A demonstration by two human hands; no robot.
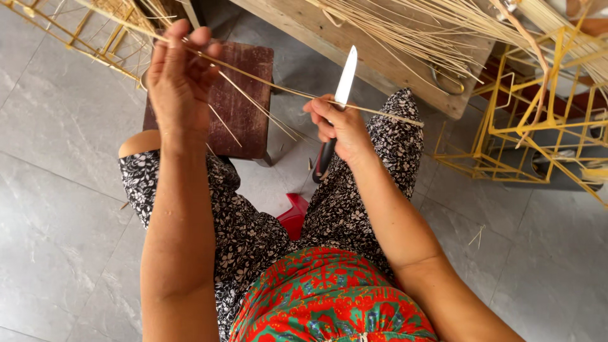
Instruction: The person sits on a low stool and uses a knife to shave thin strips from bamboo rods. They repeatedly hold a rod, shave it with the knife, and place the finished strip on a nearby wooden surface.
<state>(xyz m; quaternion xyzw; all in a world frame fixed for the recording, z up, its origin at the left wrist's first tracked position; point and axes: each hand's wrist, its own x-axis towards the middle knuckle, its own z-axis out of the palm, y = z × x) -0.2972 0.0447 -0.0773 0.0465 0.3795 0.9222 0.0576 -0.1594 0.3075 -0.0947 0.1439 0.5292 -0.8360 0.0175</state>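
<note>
My left hand [180, 79] is raised and pinches the upper end of a thin bamboo strip [272, 85], with a few finer slivers trailing down from the fingers. The strip runs rightward to my right hand [339, 126], which grips a knife by its black handle. The knife [345, 79] points its white blade up and away, and the strip lies across my thumb beside the blade's base. Both hands hover above my knees in black-and-white floral trousers.
A dark red wooden stool [244, 95] stands under my left hand. A wooden bench [354, 44] carries a bundle of bamboo strips [411, 28]. Yellow bamboo frames [538, 120] stand at right and another yellow bamboo frame [76, 31] at top left. I sit on a red seat [292, 212] over grey tiles.
</note>
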